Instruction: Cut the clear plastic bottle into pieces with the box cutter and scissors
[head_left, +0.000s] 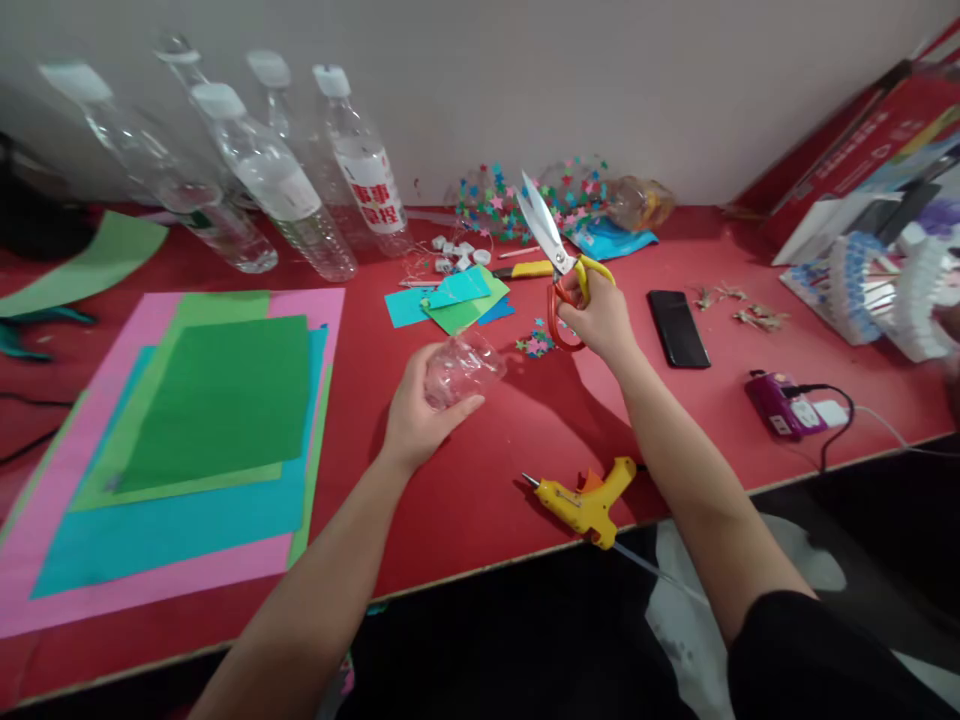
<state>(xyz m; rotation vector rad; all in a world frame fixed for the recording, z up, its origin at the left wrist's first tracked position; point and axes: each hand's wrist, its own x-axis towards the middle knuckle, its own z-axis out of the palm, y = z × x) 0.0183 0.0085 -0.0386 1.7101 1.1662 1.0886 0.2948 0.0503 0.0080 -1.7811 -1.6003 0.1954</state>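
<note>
My left hand (418, 408) is wrapped round a clear plastic bottle piece (466, 368), held just above the red table (480, 480). To the right, my right hand (602, 318) grips a pair of scissors (551, 245) by its red and yellow handles. The scissors point up and away, blades slightly parted, apart from the plastic piece. Below them lies a small heap of coloured paper stars (537, 342). Blue and green paper scraps (457, 295) lie just beyond the plastic piece, and a yellow-handled cutter (531, 270) lies behind the scissors.
Several clear bottles (367, 170) stand at the back left, behind stacked coloured sheets (225, 400). A yellow glue gun (589, 500) lies near the front edge. On the right are a black phone (678, 328), a purple power strip (784, 405) with cables, and a red box (870, 150).
</note>
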